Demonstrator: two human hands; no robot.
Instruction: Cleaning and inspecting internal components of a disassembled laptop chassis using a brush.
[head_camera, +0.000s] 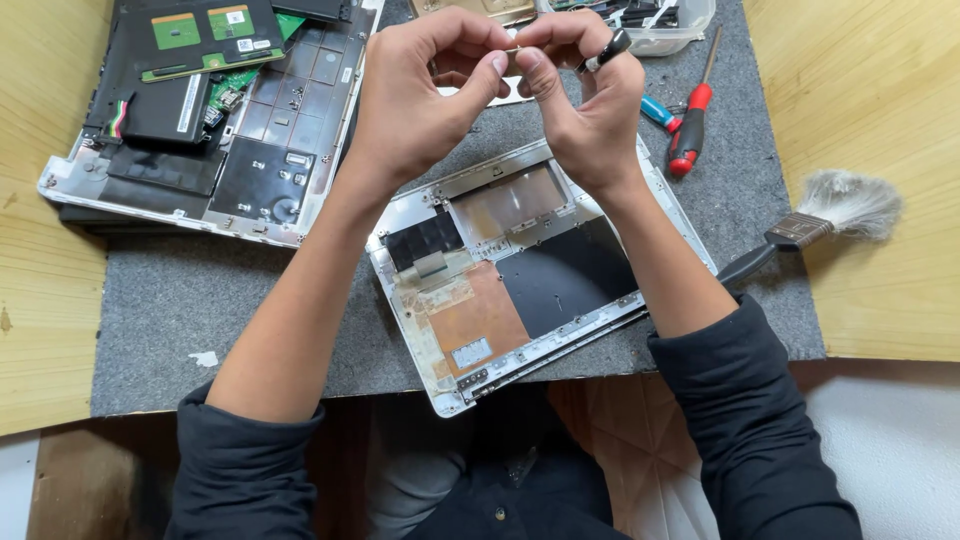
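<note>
My left hand (420, 95) and my right hand (585, 100) meet above the far edge of an opened white laptop shell (445, 385). Between the fingertips of both hands is a small, flat, pale part (512, 58), mostly hidden by the fingers. My right hand also keeps a black-handled tool (606, 50) tucked between its fingers. The shell lies face down on a grey felt mat (200, 300), showing a copper-coloured sheet, a black sheet and a grey trackpad plate inside.
A second opened laptop base (200, 120) with green circuit boards lies at the far left. A red-handled screwdriver (688, 135) and a blue-handled one (657, 112) lie at the right, near a clear plastic box (672, 28). A black-handled brush (810, 225) rests on the mat's right edge.
</note>
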